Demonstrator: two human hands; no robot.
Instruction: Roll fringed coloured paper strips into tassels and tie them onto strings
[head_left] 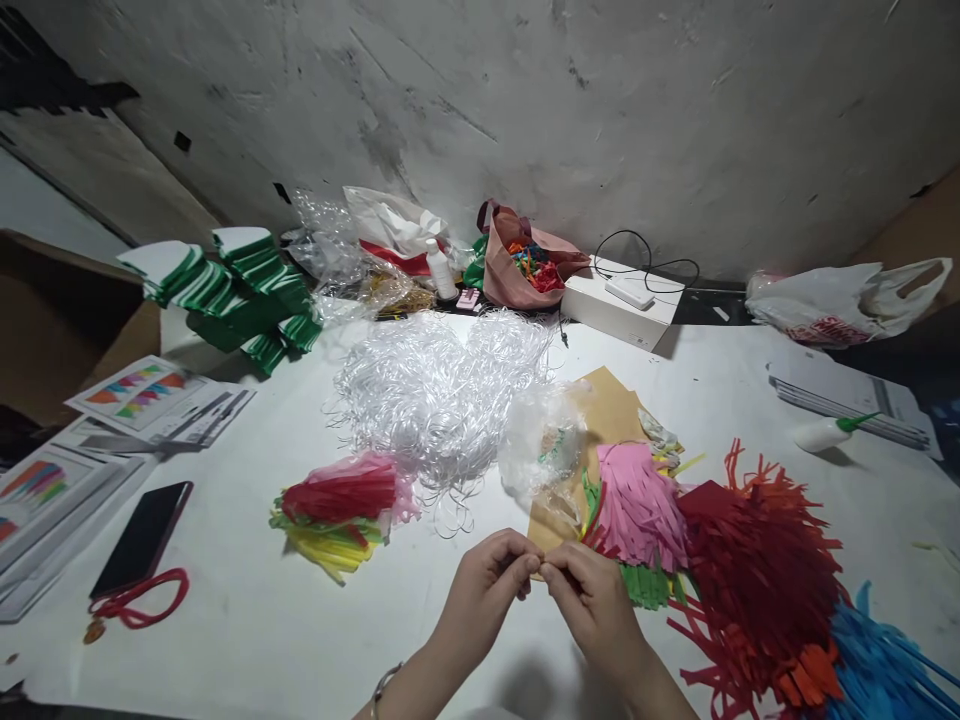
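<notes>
My left hand (487,590) and my right hand (589,595) meet low at the centre of the white table (225,600). Both are pinched closed, fingertips touching, on something too small to make out. Just beyond them lie a tan paper sheet (611,410) and a clear plastic bag (544,445). A heap of clear white plastic strings (442,395) sits behind. To the right lie fringed paper pieces: pink (637,505), red (757,565), blue (885,665). A bundle of red, green and yellow strips (337,510) lies to the left.
A black phone (142,538) with a red lanyard (139,603) lies at the left beside printed sheets (142,392). Green and white stacked paper (232,290), a pink bag (521,265), a white box (622,305), a glue bottle (825,432) and a plastic bag (847,295) line the back.
</notes>
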